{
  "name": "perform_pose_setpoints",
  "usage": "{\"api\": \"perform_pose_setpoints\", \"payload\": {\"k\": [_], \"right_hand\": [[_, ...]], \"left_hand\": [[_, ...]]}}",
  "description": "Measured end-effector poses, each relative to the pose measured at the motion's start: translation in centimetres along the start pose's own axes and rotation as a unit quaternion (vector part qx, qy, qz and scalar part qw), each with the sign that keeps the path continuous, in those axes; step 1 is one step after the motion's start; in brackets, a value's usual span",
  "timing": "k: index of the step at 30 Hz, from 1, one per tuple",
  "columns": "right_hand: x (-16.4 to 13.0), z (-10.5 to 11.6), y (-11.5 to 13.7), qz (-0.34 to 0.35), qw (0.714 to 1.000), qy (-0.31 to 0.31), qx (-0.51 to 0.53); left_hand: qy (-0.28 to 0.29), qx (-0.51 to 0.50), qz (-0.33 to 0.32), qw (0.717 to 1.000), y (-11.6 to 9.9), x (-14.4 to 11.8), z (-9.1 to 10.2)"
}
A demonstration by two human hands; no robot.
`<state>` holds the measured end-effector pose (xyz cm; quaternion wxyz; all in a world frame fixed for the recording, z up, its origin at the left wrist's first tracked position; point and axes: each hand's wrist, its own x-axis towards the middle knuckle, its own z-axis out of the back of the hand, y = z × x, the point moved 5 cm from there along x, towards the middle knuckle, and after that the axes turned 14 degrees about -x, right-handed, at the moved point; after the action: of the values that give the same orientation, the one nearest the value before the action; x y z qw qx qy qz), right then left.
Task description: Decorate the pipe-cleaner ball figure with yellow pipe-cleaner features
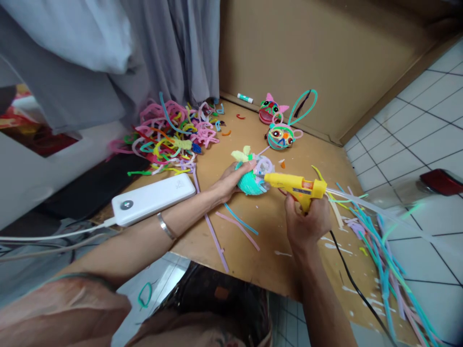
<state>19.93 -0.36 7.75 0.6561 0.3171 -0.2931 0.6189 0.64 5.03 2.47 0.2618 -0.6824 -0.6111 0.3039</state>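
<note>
My left hand (pixel 231 182) is wrapped round a pipe-cleaner ball (pixel 250 185), teal on the near side and pale purple on the far right. Two pale yellow tufts stick up from its top. A yellow hot glue gun (pixel 289 182) is gripped by its handle in my right hand (pixel 307 219). The gun's nozzle points left and meets the ball's right side; whether it touches cannot be made out. A clear glue stick (pixel 347 196) runs out of the gun's back, and a black cord (pixel 343 265) trails below.
Several loose pipe cleaners (pixel 173 130) are heaped at the back left. A white power bank (pixel 154 200) lies beside my left forearm. Two finished-looking pipe-cleaner heads (pixel 280 136) stand at the back, near a small glue tube (pixel 245 98). More pipe cleaners (pixel 385 270) hang over the right edge.
</note>
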Motion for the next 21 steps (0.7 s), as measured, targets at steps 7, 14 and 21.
{"api": "perform_pose_setpoints", "payload": {"k": [7, 14, 21], "right_hand": [[-0.6, 0.0, 0.0, 0.055, 0.994, -0.09, 0.008], [-1.0, -0.1, 0.0, 0.092, 0.991, -0.101, -0.016], [-1.0, 1.3, 0.9, 0.16, 0.972, -0.168, -0.044]], "left_hand": [[-0.01, 0.004, 0.008, 1.0, 0.0, -0.2, -0.1], [-0.018, 0.011, 0.018, 1.0, 0.1, 0.0, 0.0], [-0.015, 0.014, 0.016, 1.0, 0.3, 0.1, 0.2]]}}
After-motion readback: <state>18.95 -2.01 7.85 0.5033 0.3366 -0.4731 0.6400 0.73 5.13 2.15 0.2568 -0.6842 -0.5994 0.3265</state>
